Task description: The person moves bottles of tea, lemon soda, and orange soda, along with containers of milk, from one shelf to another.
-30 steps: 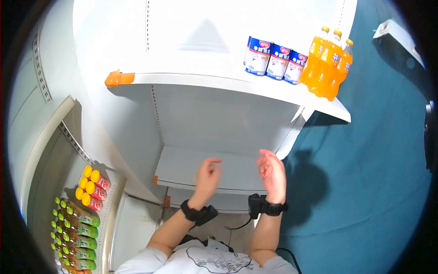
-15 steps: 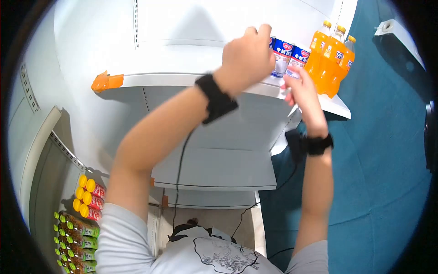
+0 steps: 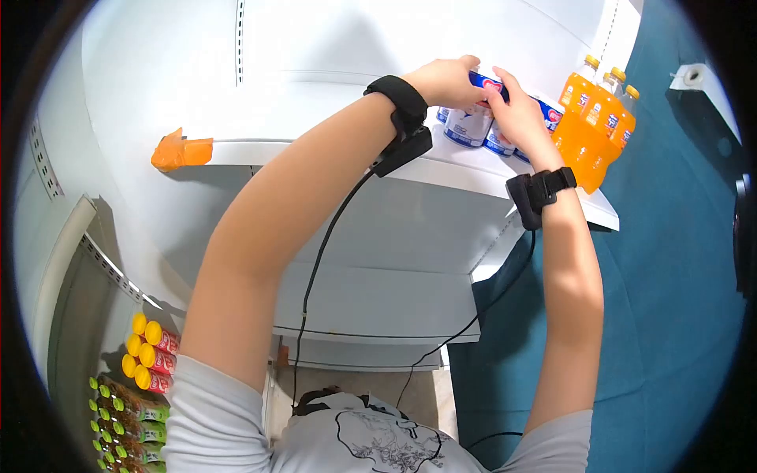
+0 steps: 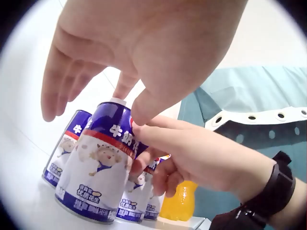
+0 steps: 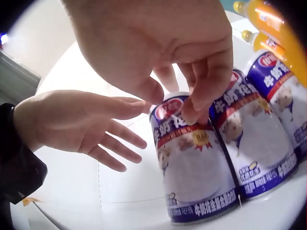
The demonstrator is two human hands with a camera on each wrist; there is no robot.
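Observation:
A row of blue-and-white cans with red heart logos stands on the upper shelf. My right hand pinches the top of the leftmost front can, thumb on one side of the rim and curled fingers on the other. My left hand reaches in from the left. In the right wrist view its fingers are spread and straight, with the thumb and forefinger tips right at the can's rim. Another can stands behind the front one, and a neighbouring can is close beside it.
Orange soda bottles stand to the right of the cans, near the shelf end. Orange tape wraps the shelf's left corner. Lower left are yellow-capped red bottles and green-capped tea bottles. A teal curtain hangs at right.
Both hands have risen from in front of the lower shelves to the cans on the upper shelf. Over the last half second, my right hand has moved up and taken hold of the front can's top.

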